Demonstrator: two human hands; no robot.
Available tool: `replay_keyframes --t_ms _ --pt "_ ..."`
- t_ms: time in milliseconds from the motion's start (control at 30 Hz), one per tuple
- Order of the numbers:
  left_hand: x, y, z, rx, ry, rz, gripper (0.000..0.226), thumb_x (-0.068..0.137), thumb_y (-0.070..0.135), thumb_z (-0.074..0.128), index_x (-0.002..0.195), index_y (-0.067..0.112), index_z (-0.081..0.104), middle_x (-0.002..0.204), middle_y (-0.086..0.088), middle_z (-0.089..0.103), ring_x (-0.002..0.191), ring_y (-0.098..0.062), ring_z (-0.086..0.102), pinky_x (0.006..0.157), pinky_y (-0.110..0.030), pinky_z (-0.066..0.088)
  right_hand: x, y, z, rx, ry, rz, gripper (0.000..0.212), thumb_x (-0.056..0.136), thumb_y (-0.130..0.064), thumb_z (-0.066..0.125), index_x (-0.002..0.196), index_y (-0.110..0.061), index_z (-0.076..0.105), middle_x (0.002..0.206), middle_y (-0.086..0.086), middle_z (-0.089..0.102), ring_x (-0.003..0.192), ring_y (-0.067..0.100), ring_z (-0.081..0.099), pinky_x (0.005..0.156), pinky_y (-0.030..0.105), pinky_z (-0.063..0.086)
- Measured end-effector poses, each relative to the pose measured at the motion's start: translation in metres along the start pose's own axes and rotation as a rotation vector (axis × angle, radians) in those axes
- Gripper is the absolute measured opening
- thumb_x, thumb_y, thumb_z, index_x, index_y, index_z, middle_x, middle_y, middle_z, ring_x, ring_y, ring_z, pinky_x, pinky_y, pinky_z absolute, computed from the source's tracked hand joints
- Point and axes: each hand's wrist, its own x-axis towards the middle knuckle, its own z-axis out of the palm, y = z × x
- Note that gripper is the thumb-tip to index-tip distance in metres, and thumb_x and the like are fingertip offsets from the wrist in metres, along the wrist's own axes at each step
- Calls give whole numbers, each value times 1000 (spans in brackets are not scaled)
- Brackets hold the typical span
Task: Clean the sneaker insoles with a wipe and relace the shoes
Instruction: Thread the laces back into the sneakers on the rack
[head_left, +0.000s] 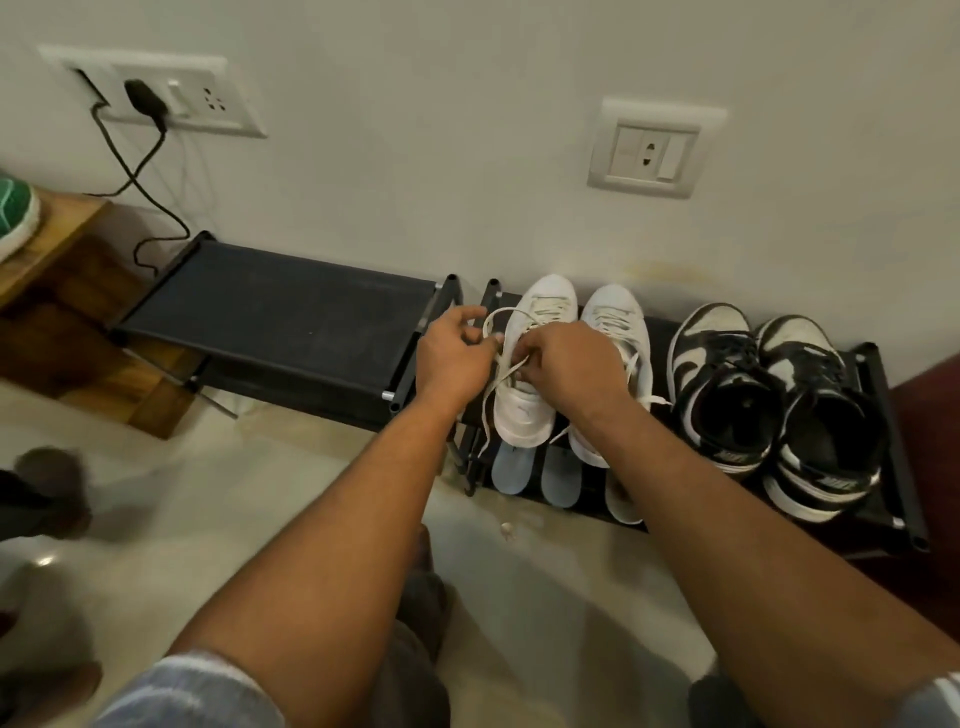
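- White lace pinched in the curled fingers of the left hand, looped out just left of the white sneaker.
- Gripped a second strand of the lace with the right hand, fingers clenched on it above the sneaker's tongue.
- Worked on the top tier of the black shoe rack, sneaker toe toward the wall, side against its mate.
- Let one lace end hang over the rack's front edge.
- Showed pale blue insoles below that edge, under the white pair.
- Shared the tier with black-and-white sneakers, just to the right.
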Motion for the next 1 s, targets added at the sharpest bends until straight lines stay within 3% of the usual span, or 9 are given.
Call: replay_keyframes --t_ms 167,267,467,600,733,833,1000 --pt "-2 8 -8 -169 -49 -52 22 98 29 75 120 29 72 93 1 80 89 -18 79 92 -48 64 2 -4 -3 183 48 59 5 88 -36 75 92 -35 76 79 -11 71 83 15 68 78 35 58" --pt "-7 24 -15 -279 -129 -44 25 101 23 73 125 23 71 99 -6 81 95 -22 79 93 -40 63 6 -6 -16 389 95 100 5 89 -34 75 88 -34 70 71 -12 71 76 7 69 78 31 57" --pt "-10 64 -27 -312 -264 66 27 105 22 69 132 19 69 104 -13 80 87 -15 77 75 -26 57 6 -15 -55 616 197 96 7 91 -30 70 95 -28 75 71 -10 75 69 3 71 70 27 55" --pt "-13 92 -36 -338 -356 93 29 106 22 66 135 17 66 103 -9 81 86 -20 79 76 -32 62 7 -17 -73 717 251 93 8 94 -27 70 97 -28 77 72 -7 76 70 6 74 75 34 61" --pt "-15 112 -41 -372 -293 136 28 106 19 67 133 19 67 107 -11 80 82 -24 77 76 -34 63 5 -18 -88 752 332 64 9 93 -25 73 95 -28 81 72 -7 76 73 9 75 80 39 62" --pt "-17 124 -44 -335 -244 202 25 105 19 69 130 23 70 108 -9 79 74 -18 73 74 -33 62 6 -18 -97 746 350 35 12 91 -28 74 99 -30 83 77 -5 78 78 12 76 81 42 63" --pt "-23 142 -49 -231 -133 305 16 103 19 70 117 22 76 101 0 79 70 -14 73 65 -31 58 4 -25 -115 708 396 -45 12 95 -25 74 105 -26 82 84 -14 78 85 -4 71 83 20 55"
